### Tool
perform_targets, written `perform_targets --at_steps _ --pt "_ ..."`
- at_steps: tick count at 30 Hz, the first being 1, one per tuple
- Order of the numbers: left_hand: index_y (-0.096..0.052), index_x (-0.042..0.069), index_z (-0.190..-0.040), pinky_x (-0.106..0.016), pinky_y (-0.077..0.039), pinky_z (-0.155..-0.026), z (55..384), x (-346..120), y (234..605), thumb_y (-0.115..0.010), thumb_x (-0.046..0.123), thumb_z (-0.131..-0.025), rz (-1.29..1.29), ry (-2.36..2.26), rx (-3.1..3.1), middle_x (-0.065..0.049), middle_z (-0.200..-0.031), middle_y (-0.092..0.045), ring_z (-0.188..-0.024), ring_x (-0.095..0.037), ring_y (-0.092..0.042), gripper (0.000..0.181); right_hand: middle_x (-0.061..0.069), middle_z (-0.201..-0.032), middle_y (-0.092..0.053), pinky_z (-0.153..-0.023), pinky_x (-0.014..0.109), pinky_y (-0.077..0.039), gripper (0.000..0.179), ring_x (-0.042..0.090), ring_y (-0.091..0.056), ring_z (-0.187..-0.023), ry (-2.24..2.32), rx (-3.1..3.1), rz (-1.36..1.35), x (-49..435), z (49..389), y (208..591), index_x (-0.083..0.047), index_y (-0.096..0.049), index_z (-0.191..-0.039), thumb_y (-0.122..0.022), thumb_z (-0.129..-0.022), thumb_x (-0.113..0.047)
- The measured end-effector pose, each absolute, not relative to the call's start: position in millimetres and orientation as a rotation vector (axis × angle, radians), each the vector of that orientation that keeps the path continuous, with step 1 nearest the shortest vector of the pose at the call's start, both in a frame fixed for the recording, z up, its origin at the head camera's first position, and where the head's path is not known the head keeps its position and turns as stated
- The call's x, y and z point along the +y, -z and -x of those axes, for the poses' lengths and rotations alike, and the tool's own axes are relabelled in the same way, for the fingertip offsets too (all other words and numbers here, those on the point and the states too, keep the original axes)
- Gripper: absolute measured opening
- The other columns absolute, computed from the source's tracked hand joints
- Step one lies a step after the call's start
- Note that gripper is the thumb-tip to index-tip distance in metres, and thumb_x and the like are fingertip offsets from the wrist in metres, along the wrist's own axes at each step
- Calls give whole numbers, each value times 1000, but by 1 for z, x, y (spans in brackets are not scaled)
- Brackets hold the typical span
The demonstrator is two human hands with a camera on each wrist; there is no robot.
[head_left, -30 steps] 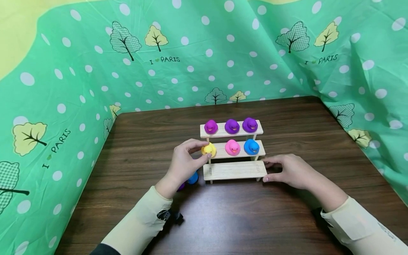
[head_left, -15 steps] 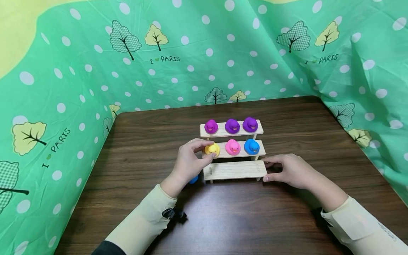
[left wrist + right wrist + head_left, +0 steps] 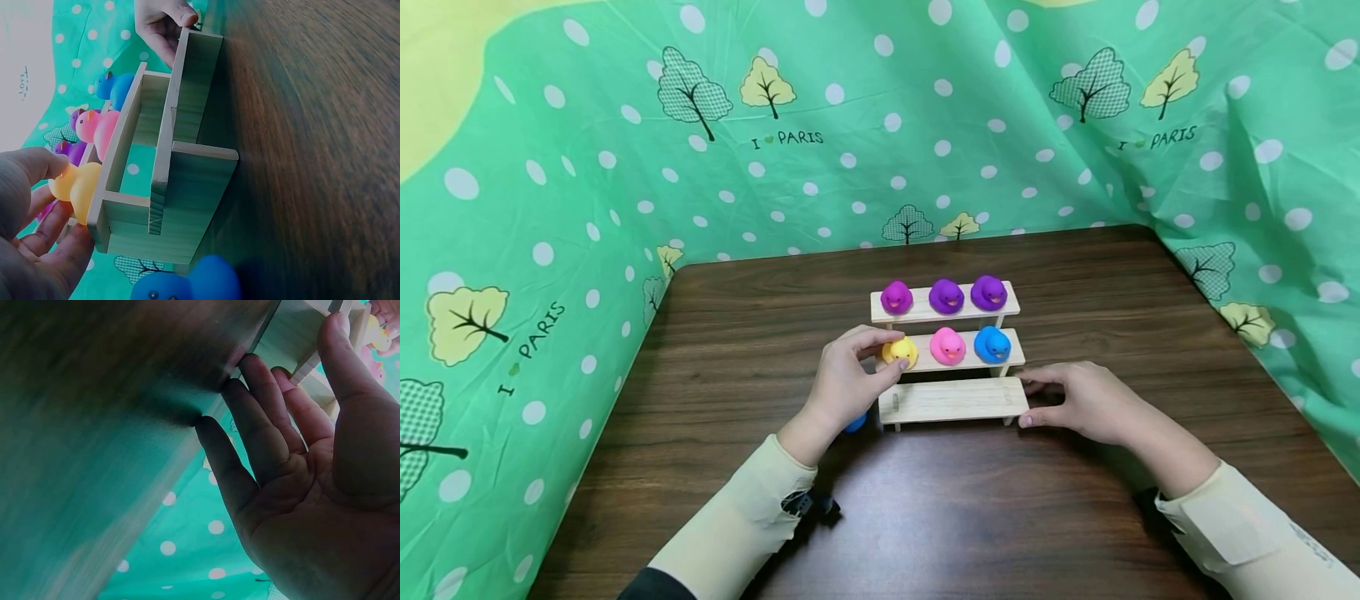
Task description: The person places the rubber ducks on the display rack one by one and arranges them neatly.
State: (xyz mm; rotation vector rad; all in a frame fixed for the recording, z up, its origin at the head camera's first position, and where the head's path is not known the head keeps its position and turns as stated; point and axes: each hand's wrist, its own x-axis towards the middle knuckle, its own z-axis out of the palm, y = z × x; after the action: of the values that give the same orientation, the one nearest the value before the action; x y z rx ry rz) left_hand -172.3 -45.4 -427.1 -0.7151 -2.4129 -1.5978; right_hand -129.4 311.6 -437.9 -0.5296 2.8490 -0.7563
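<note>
A three-tier wooden stand (image 3: 955, 403) bears rubber ducks on its two upper shelves. My left hand (image 3: 846, 380) pinches a yellow rubber duck (image 3: 902, 354) at the left end of the middle shelf, fingers behind and thumb in front. Beside it on that shelf sit a pink duck (image 3: 948, 347) and a blue duck (image 3: 993, 345). My right hand (image 3: 1086, 402) holds the right end of the bare lowest shelf, its thumb at the front corner. In the right wrist view, several fingertips of that hand (image 3: 300, 456) reach down to the table.
On the top shelf stand a magenta duck (image 3: 897, 297) and two purple ducks (image 3: 947, 297). Another blue duck (image 3: 212, 281) lies on the table left of the stand, partly behind my left hand in the head view. Green dotted cloth (image 3: 850, 125) surrounds the dark wooden table (image 3: 760, 308).
Over the first half second, my left hand and the yellow duck shifted slightly right along the middle shelf; since then they have stayed put. The right hand keeps its place at the stand.
</note>
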Motion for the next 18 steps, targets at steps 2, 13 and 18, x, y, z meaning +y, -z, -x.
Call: perform_targets --at_steps 2,13,18 --pt "-79 7 -115 -35 -60 -93 172 -45 427 -86 6 -86 712 1600 -2417 -2 -110 -72 -102 -14 -69 30 -8 -106 -77 -94 55 -55 74 22 -71 -108 755 2849 528 311 129 438 -12 -70 -137 -86 -81 -56" --pt "-77 5 -120 -35 -61 -92 170 -46 426 -86 6 -87 688 1628 -2423 -4 -113 -73 -103 -15 -70 34 -7 -107 -77 -94 55 -55 75 24 -70 -111 744 2857 528 311 129 437 -12 -70 -137 -86 -80 -59" --pt "-76 4 -121 -34 -60 -94 171 -48 426 -87 5 -86 701 1639 -2394 -5 -116 -73 -106 -18 -71 36 -7 -107 -77 -94 56 -55 75 25 -70 -110 743 2859 530 311 129 437 -12 -70 -137 -86 -80 -57"
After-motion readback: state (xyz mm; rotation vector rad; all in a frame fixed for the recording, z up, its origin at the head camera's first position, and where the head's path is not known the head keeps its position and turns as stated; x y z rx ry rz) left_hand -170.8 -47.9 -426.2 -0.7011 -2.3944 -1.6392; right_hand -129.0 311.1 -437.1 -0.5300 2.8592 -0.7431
